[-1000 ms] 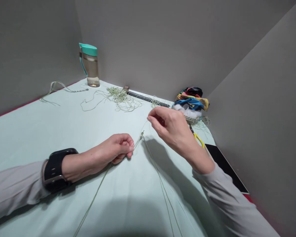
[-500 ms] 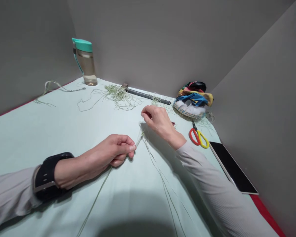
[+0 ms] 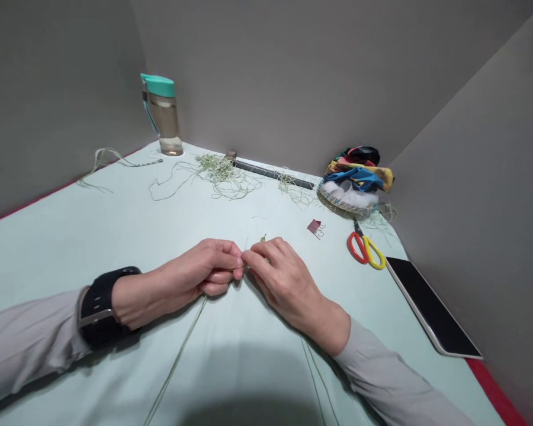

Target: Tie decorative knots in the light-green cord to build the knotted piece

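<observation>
My left hand [image 3: 217,266] is closed in a pinch on thin pale green cord. Two strands of the green cord [image 3: 177,360] run from beneath it toward the near edge. Fingertips touching the left ones, my right hand [image 3: 281,275] pinches at the same spot; the bit of cord between them is mostly hidden. A small dark-tipped knotted end [image 3: 263,238] shows just beyond the right fingers. More cord strands [image 3: 318,378] come out below the right wrist and run toward me.
Tangled green thread [image 3: 220,170] lies by a dark rod [image 3: 273,173] at the back. A bottle [image 3: 166,121] stands left of it. To the right are a basket [image 3: 349,208] with cloth, scissors [image 3: 365,248], a tablet-like device [image 3: 430,307] and a small dark red piece [image 3: 314,227].
My right hand has come down and toward me, from above the knotted end to my left fingertips. The left hand keeps its pinch. The view has shifted slightly.
</observation>
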`<move>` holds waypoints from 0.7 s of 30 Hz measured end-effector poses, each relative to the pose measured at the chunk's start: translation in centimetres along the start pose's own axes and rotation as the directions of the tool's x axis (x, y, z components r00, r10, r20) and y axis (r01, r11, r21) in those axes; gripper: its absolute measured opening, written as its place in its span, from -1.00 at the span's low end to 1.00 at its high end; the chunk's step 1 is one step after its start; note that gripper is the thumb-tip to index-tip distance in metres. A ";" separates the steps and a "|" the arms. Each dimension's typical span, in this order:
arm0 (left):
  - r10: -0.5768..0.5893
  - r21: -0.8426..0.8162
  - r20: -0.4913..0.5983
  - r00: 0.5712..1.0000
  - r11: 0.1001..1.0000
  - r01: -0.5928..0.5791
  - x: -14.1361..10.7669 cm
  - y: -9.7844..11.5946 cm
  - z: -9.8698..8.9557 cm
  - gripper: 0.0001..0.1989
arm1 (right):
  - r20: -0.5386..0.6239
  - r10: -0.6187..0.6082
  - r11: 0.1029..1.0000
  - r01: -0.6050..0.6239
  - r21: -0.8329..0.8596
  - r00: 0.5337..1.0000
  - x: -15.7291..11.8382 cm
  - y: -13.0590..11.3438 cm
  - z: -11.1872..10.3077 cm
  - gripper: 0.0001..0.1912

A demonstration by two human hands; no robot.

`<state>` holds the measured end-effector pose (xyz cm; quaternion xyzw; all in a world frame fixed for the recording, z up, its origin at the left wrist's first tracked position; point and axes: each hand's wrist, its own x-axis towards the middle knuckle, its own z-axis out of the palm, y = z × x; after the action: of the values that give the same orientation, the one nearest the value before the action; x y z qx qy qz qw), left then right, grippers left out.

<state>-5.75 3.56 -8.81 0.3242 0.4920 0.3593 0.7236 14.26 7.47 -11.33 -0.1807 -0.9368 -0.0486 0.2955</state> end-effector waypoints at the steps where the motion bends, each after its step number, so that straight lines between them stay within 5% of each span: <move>1: -0.006 0.005 0.005 1.000 1.000 0.006 0.0 0.0 -0.1 -0.72 | -0.004 -0.007 1.000 0.007 -0.021 1.000 0.1 0.0 0.3 -0.79; 12: -0.015 0.023 -0.018 1.000 1.000 0.015 1.6 -1.9 -1.5 -0.76 | -0.061 -0.167 0.970 0.153 -0.191 0.984 0.6 0.7 0.9 -0.67; 21: -0.026 0.023 0.004 1.000 0.999 0.026 0.5 -0.7 -1.0 -0.75 | -0.076 -0.154 0.978 0.141 -0.152 0.985 0.7 0.9 0.7 -0.69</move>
<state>-6.43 3.75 -9.96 0.3268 0.4986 0.3435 0.7257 13.68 8.63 -11.55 -0.1294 -0.9278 -0.1468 0.3175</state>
